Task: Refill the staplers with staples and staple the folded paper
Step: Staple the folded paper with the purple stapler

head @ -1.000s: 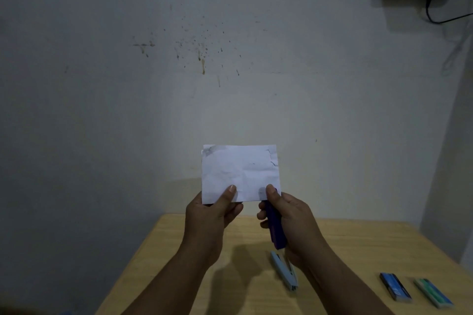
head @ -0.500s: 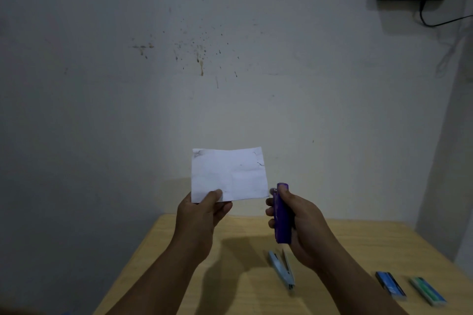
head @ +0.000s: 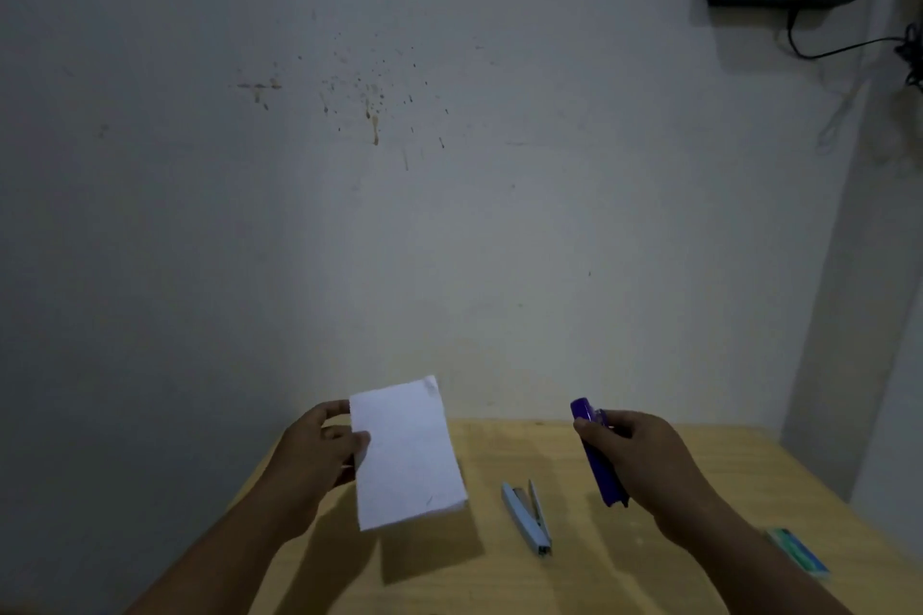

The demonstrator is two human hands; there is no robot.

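Paper (head: 407,452) pinched at its left edge by left hand (head: 319,454), held above the tabletop's (head: 674,454) far-left corner. Purple stapler (head: 597,454) gripped in right hand (head: 644,459), well apart from the paper — stapling with it likely over. Blue stapler (head: 527,517) lying mid-tabletop, gaping open — probably still unfilled. Staple box (head: 799,559) near the right edge.

Dim room, soft grainy pic; paper (head: 407,452) casts shadow on table (head: 699,444); wide-angle bend at edges.

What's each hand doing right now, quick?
Left hand: holding the paper by its edge.
Right hand: gripping the purple stapler.
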